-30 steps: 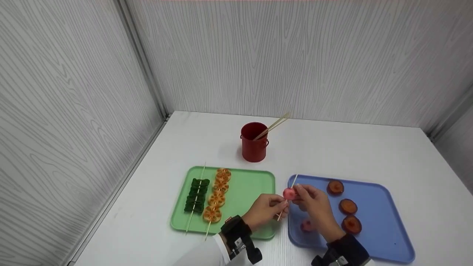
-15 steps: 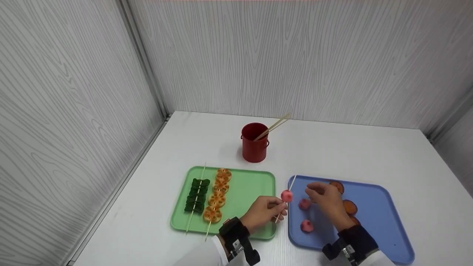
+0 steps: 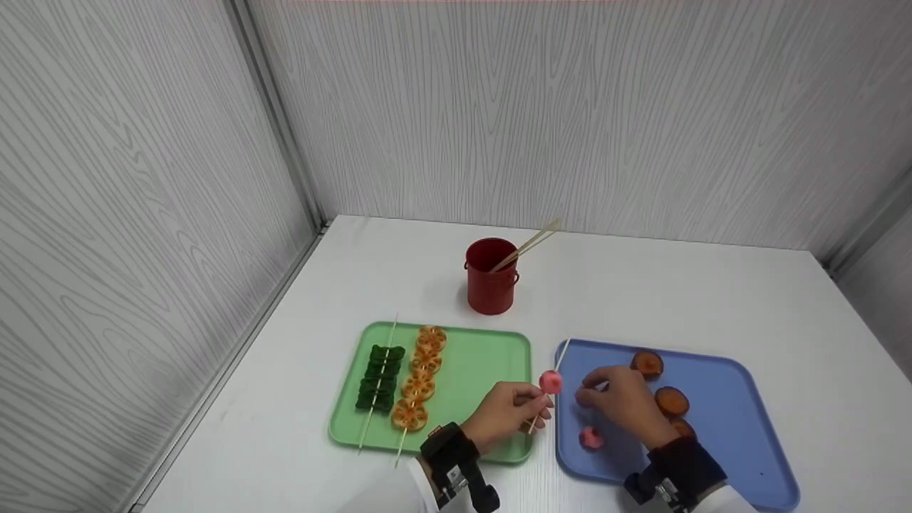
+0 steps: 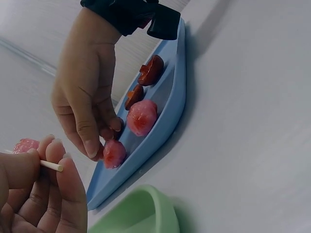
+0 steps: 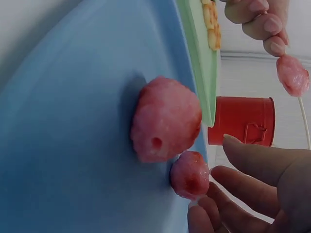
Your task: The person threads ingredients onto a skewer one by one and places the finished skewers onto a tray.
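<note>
Over the blue tray (image 3: 734,427), right hand (image 3: 623,402) is down at a pink ball (image 5: 190,175); fingers bent, fingertips touching it, thumb parted from it in my right wrist view, so no firm hold I can confirm. Left hand (image 3: 507,413) has thumb and fingers pinched on a skewer (image 3: 563,354), tilted, with one threaded ball (image 3: 551,382) just above my grip and the tip bare. Second loose ball (image 3: 591,438) sits near, same tray; brown pieces (image 3: 671,402) beyond my right hand. Green tray (image 3: 474,356) holds two loaded skewers, dark green pieces (image 3: 380,377) and orange slices (image 3: 417,385). Red bucket (image 3: 490,288) behind, spare sticks (image 3: 531,242) leaning in it.

Step, my read: picking up ball number two for this skewer. Next move probably calls for closing my thumb in, lifting the ball to the bare tip, lining up its hole (one shows on the second loose ball; can't see it on this one), then sliding it down while my left keeps the stick steady. Could roll if nudged.
</note>
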Demonstrator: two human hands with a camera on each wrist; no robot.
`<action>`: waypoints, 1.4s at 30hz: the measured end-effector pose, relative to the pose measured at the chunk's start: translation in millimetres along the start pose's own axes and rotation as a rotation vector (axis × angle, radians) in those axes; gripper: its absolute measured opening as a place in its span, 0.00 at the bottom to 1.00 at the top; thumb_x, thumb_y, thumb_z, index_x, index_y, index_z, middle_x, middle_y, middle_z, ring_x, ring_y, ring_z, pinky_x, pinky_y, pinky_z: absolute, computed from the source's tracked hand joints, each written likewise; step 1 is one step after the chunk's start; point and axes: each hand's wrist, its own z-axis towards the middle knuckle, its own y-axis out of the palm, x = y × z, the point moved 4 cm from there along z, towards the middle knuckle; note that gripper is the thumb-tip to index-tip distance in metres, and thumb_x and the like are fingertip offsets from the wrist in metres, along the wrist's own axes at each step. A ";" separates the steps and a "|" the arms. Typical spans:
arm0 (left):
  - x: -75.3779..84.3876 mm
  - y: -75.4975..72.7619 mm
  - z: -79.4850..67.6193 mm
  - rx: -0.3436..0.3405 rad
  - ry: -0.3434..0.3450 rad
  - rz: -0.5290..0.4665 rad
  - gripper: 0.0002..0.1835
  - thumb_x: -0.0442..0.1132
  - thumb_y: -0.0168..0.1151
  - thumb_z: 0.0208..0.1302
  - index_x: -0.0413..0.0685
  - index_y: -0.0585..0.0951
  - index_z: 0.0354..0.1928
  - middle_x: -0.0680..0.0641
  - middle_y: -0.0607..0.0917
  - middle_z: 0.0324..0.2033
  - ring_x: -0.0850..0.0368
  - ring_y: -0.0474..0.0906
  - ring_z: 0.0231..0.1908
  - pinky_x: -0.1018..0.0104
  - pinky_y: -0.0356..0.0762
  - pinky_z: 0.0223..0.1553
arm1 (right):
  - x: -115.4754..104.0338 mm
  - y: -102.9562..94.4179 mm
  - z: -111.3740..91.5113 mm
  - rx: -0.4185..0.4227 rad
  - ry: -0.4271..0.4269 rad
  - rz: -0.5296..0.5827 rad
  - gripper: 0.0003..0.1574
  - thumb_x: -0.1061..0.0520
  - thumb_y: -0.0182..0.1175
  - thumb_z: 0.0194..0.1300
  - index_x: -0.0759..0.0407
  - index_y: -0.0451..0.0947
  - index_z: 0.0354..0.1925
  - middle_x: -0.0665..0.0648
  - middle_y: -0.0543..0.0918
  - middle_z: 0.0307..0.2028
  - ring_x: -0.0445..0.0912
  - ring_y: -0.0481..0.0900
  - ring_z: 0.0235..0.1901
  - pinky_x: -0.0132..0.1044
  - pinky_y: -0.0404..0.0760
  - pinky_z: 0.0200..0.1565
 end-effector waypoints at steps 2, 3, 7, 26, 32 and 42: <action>-0.2 -0.5 -0.3 0.004 0.002 0.013 0.11 0.32 0.57 0.70 0.27 0.82 0.41 0.49 0.82 0.25 0.65 0.76 0.24 0.76 0.75 0.25 | -1.8 1.3 -0.2 0.002 -0.026 -0.035 0.05 0.61 0.72 0.54 0.60 0.85 0.31 0.52 0.84 0.29 0.43 0.76 0.29 0.36 0.76 0.33; -0.3 -0.8 -0.5 0.006 0.001 0.016 0.10 0.32 0.57 0.70 0.28 0.82 0.41 0.49 0.83 0.26 0.65 0.76 0.24 0.76 0.75 0.25 | -2.5 1.9 -0.3 0.005 -0.039 -0.052 0.05 0.61 0.72 0.54 0.60 0.85 0.30 0.51 0.83 0.28 0.43 0.76 0.28 0.37 0.76 0.32; -1.0 -1.1 -0.8 0.008 -0.004 0.024 0.10 0.32 0.57 0.70 0.29 0.82 0.41 0.49 0.83 0.26 0.65 0.77 0.24 0.76 0.76 0.25 | -2.9 6.1 -0.7 0.006 -0.062 -0.109 0.07 0.62 0.73 0.52 0.61 0.84 0.30 0.51 0.81 0.26 0.44 0.74 0.29 0.38 0.74 0.33; -2.2 -1.7 -3.1 -0.003 0.002 0.021 0.10 0.31 0.57 0.69 0.28 0.82 0.42 0.47 0.84 0.27 0.64 0.77 0.24 0.75 0.77 0.26 | -1.0 -9.8 0.5 0.123 -0.071 0.012 0.17 0.61 0.63 0.66 0.66 0.81 0.51 0.59 0.85 0.36 0.46 0.78 0.31 0.33 0.78 0.31; -4.0 -1.9 -3.7 -0.010 -0.009 0.028 0.10 0.32 0.57 0.69 0.28 0.82 0.42 0.50 0.83 0.25 0.65 0.77 0.24 0.76 0.76 0.26 | -2.1 -24.0 4.2 0.189 -0.034 0.223 0.15 0.61 0.60 0.68 0.65 0.80 0.52 0.61 0.84 0.35 0.47 0.82 0.31 0.27 0.80 0.34; -3.5 -1.3 -5.7 -0.033 -0.046 0.031 0.10 0.31 0.57 0.69 0.28 0.81 0.43 0.50 0.83 0.26 0.65 0.77 0.25 0.75 0.78 0.28 | 1.8 -41.6 5.1 0.278 0.076 0.584 0.19 0.59 0.57 0.71 0.70 0.75 0.55 0.64 0.84 0.38 0.43 0.85 0.33 0.28 0.82 0.39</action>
